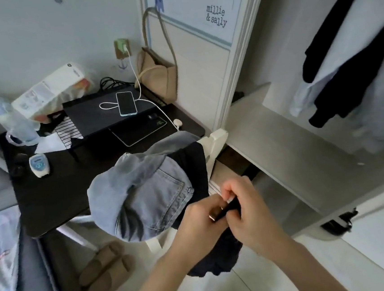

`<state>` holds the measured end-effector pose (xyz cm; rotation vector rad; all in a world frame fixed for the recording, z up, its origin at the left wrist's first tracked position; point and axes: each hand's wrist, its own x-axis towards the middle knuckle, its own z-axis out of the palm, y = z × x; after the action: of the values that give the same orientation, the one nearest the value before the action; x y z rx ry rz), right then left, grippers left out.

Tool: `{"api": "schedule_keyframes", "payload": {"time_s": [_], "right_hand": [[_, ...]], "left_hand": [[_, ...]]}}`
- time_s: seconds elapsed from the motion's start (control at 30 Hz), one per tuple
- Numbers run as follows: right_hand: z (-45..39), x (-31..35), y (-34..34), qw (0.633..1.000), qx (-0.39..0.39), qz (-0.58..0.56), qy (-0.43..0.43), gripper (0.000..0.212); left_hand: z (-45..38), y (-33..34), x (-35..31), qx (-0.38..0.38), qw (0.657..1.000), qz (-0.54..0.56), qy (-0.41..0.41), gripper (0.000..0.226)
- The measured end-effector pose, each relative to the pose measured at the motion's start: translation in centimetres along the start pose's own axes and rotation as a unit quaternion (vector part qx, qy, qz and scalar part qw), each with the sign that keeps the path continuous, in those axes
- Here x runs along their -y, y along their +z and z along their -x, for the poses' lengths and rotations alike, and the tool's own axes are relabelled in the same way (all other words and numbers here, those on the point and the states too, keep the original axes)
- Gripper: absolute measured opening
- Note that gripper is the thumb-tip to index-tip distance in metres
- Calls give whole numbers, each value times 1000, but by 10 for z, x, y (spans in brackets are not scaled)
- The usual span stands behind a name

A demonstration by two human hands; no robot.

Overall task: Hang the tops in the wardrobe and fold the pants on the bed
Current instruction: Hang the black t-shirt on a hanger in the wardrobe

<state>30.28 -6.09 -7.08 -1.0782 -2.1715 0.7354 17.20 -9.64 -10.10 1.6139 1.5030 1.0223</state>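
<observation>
Head view: open wardrobe [304,148] with dark tops [342,60] hanging; jeans [148,191] draped over a white chair [216,140] beside the desk [57,198]; left hand [201,226] and right hand [249,210] both pinch a dark garment [218,257].

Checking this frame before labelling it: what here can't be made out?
Head view only:
- Dark object: mostly covered by both hands' grip, left hand, right hand; identity unclear.
- Hanging clothes: blurred, cut off by the right edge.
- Black garment: partly under jeans; type unclear.
</observation>
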Motion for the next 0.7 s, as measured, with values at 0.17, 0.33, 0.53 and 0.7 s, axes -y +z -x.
{"api": "schedule_keyframes", "payload": {"time_s": [0.17, 0.33, 0.53, 0.7], "right_hand": [[2, -28, -42, 958, -217, 40, 185, 45], [26, -71, -64, 899, -164, 34, 404, 20], [4, -51, -89, 915, -163, -160, 333, 20], [-45, -52, -124, 958, -125, -100, 239, 9]], "left_hand": [[-27, -1, -19, -31, 987, 154, -11, 24], [-52, 8, -39, -38, 985, 170, 18, 20], [-89, 27, -46, 104, 986, -90, 89, 44], [-134, 39, -82, 67, 958, -242, 139, 23]]}}
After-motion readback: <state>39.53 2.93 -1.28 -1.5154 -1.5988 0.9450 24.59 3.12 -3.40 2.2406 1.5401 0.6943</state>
